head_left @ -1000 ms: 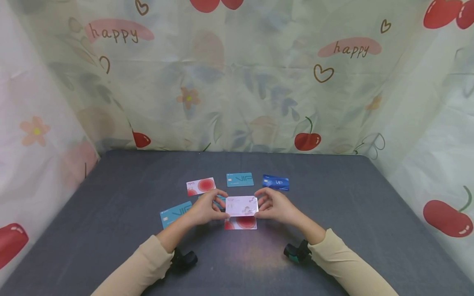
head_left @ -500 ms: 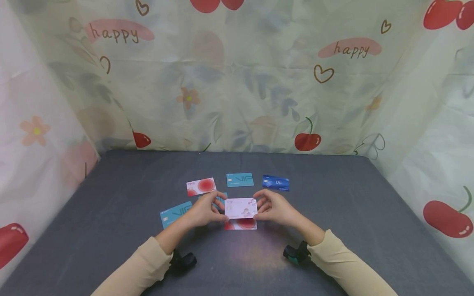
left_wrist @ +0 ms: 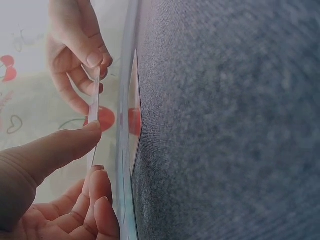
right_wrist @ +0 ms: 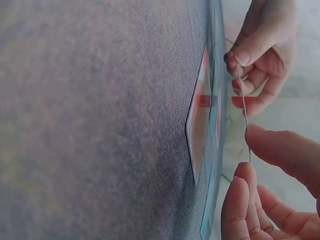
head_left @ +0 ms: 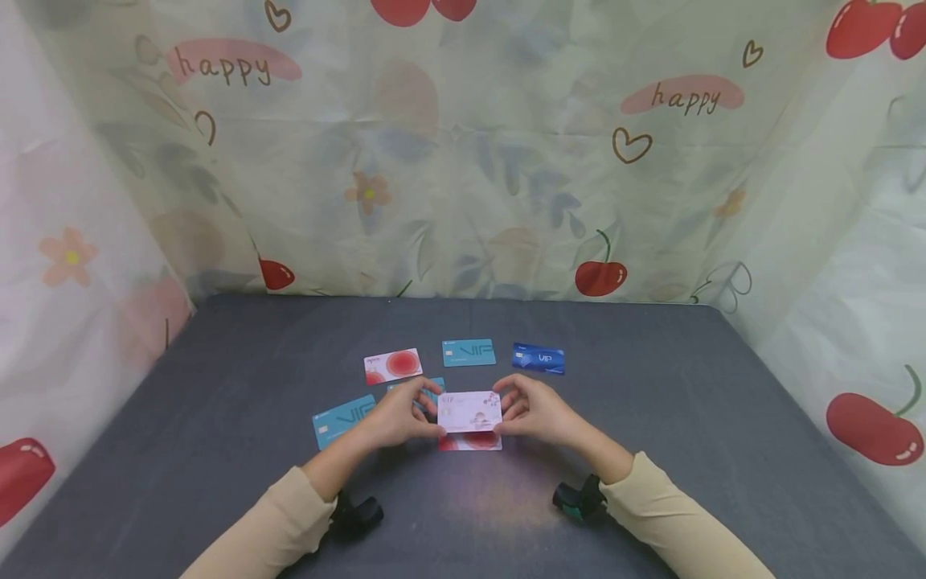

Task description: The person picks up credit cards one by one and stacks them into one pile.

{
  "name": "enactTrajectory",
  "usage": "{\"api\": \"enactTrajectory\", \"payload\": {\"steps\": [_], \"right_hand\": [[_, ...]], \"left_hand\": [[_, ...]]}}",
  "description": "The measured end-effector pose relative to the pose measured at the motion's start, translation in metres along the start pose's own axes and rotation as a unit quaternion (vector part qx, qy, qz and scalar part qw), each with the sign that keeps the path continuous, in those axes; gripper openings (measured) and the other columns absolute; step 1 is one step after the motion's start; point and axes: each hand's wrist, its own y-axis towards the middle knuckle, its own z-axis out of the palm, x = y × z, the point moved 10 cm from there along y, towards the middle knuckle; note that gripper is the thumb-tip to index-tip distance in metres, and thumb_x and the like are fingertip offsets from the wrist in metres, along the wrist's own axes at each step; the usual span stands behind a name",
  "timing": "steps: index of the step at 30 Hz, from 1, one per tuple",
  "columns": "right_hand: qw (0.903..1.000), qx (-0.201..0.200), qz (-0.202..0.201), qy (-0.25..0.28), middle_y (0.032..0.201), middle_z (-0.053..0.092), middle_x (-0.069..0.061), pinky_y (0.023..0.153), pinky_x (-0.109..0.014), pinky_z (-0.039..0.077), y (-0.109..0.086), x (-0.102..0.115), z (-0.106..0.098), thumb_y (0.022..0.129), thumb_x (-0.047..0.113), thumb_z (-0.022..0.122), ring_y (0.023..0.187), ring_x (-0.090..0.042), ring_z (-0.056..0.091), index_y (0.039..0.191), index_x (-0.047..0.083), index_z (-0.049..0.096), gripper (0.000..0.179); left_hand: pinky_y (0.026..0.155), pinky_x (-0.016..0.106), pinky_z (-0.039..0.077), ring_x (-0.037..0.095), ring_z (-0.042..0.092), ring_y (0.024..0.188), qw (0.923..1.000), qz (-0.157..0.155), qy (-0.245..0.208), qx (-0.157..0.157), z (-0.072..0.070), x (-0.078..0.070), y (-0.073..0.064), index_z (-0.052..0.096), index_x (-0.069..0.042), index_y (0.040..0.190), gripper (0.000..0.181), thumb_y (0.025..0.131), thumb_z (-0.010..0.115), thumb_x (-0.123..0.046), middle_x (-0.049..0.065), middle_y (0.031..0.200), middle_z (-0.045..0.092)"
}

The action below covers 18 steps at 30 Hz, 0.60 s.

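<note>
A pale pink card (head_left: 469,412) printed "VIP" is held level between both hands. My left hand (head_left: 401,416) pinches its left end, thumb on the near side and fingertips on the far side. At the opposite end, the right hand (head_left: 538,412) pinches it the same way. Both wrist views show the pink card (left_wrist: 95,107) edge-on, raised off the table with a gap beneath. Below it a red-and-white card (head_left: 470,442) lies flat, partly covered in the head view; the right wrist view shows this red-and-white card (right_wrist: 200,112) on the cloth.
Behind the hands lie another red-and-white card (head_left: 393,366), a teal card (head_left: 469,352) and a dark blue VIP card (head_left: 538,358). A second teal card (head_left: 343,420) is left of the left hand; a third teal card (head_left: 434,383) is partly hidden. Dark grey cloth (head_left: 651,386) covers the table.
Both hands have drawn the pink card slightly toward the person and a little left, so it overlaps more of the red-and-white card beneath. The other cards have stayed put.
</note>
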Motion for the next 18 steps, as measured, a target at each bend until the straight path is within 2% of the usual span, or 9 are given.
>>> {"api": "enactTrajectory", "payload": {"steps": [18], "right_hand": [[0.9997, 0.014, -0.019, -0.006, 0.094, 0.061, -0.014, 0.07, -0.024, 0.054, -0.0016, 0.0023, 0.0033, 0.075, 0.008, 0.076, 0.076, -0.011, 0.062, 0.12, -0.005, 0.049, 0.055]], "left_hand": [[0.058, 0.022, 0.044, 0.011, 0.054, 0.064, 0.9998, 0.016, 0.005, 0.008, 0.0022, -0.0031, -0.0022, 0.052, 0.001, 0.116, 0.052, 0.072, 0.078, -0.01, 0.012, 0.088, 0.061]]}}
